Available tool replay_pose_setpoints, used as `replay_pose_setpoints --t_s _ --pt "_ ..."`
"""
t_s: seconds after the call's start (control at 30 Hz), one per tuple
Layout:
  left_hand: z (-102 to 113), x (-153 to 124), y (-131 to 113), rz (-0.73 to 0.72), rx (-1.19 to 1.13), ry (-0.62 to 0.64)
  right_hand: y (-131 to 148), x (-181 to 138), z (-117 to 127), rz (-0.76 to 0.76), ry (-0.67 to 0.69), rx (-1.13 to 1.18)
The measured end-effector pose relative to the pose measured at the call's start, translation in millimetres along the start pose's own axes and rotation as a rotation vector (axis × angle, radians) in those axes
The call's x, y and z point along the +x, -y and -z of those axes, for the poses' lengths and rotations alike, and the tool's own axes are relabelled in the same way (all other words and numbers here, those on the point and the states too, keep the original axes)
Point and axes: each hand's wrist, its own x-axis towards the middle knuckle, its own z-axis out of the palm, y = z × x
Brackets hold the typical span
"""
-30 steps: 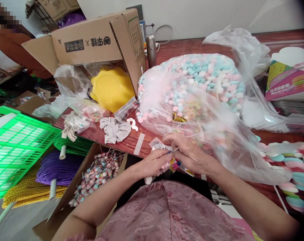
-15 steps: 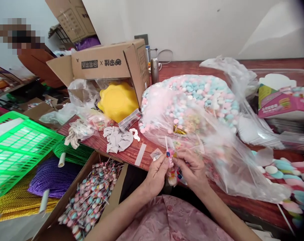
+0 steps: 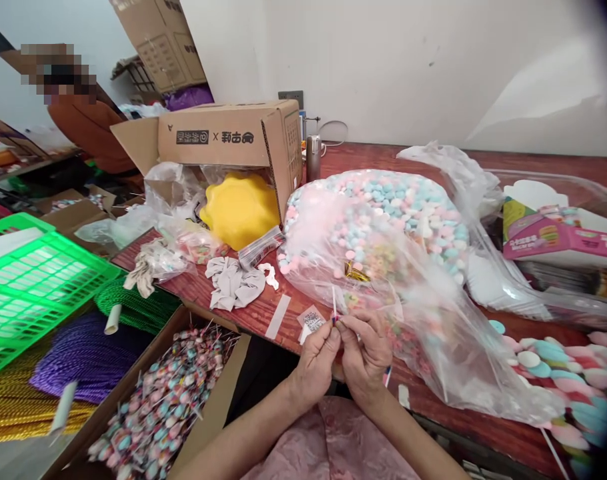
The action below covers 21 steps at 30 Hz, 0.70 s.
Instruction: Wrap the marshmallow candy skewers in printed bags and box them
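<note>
A wrapped lollipop points stick-up between my hands at the table's front edge; only its white stick and a small dark-coloured bit at its base show. My left hand is closed, thumb and forefinger pinching it at the foot of the stick. From the other side my right hand pinches the same spot, its fingers curled. The candy end is hidden by my hands. Just beyond my left hand lies a small printed square sachet. A clear bag of pastel sweets spreads out behind my hands.
At lower left, a cardboard box holds many lollipops. Green basket, purple cord bundle and grey cloth are to the left. An open carton contains a yellow scalloped item. Loose sweets lie right. A person is beyond.
Both hands have come closer together and turned, now pinching at the stick's base. The lollipop's colourful wrapped body, visible before, is now covered by the hands. The camera view has shifted slightly.
</note>
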Motion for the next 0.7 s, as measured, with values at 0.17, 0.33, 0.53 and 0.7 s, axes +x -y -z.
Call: replay_pose_setpoints --t_s 0.17,0.33,0.53,0.7 --pt "12.9 8.4 3.0 0.158 -0.138 0.044 -14.8 17.0 16.4 -0.010 0.211 0.102" --pt "29.4 3.9 -4.2 0.339 -0.229 0.315 -14.8 50.5 54.0 0.587 0.708 -0.260" --pt "41.9 -4.4 -18.6 0.512 -0.149 0.686 -7.6 41.6 66.5 0.677 1.001 -0.315" --pt "43.9 -1.8 -24.1 0.299 0.263 0.621 -2.0 27.1 65.1 0.462 0.979 -0.423"
